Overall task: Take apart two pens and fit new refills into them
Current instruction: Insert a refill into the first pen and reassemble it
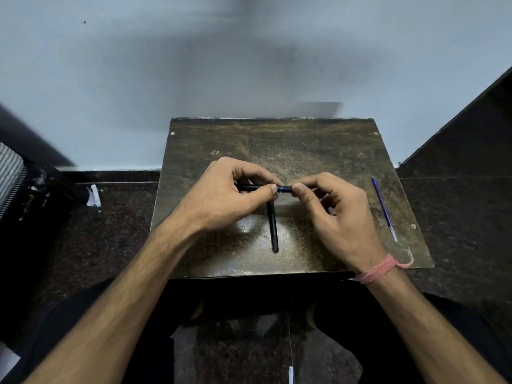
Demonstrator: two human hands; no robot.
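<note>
Both hands pinch a black pen [279, 189] level above a worn board [346, 151], apparently to twist it apart.

The left hand [235, 195] grips the barrel, the right hand [335, 209] the tip end; a second pen [273, 228] lies beneath, a blue refill [384, 209] waits well right.

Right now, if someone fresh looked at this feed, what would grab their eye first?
Two hands meet over the middle of the worn board: the left hand and right hand pinch a black pen by its ends, a blue ring showing between the fingers. A second black pen lies below them, pointing toward the person. A blue refill lies near the board's right edge.
</note>
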